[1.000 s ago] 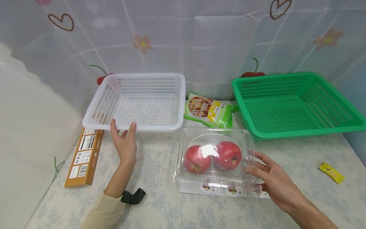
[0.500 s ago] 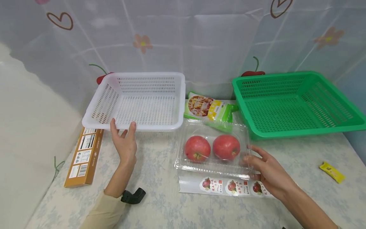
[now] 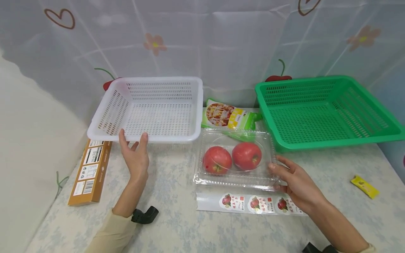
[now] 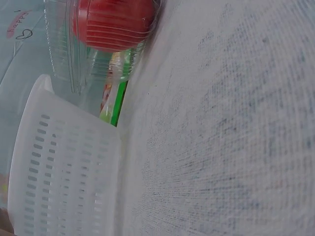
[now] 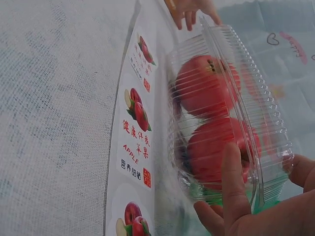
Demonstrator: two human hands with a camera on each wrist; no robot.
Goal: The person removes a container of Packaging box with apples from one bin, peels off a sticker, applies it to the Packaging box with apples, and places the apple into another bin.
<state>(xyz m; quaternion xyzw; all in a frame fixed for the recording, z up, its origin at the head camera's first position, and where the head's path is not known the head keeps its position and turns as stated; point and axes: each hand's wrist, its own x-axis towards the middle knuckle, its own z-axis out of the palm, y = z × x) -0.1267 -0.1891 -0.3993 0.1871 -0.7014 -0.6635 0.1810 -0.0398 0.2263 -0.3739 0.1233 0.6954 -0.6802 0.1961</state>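
Your table point(image 3: 177, 225) wears a pale blue flowered cloth, and at its back stand two slotted baskets: the green basket point(image 3: 329, 142) on the right, tipped toward you, and the white basket point(image 3: 104, 119) on the left, whose near rim your left hand point(image 3: 135, 158) touches with thumb and fingers spread straight, gripping nothing. Between them, just in front, sits the clamshell point(image 3: 235, 177), a clear ribbed plastic box with its lid down and two red apples point(image 3: 232, 158) side by side inside, stems up, glare on the lid. Your right hand point(image 3: 294, 181) holds its right end, thumb curled over the top edge and fingers under the rim, as the right wrist view shows. The box's near edge lies on a white label strip point(image 3: 253, 203) printed with apple pictures. Behind the box lies a green snack bag point(image 3: 226, 117), partly under its far edge. A brown carton point(image 3: 90, 170) lies at far left, a small yellow packet point(image 3: 364, 186) at far right
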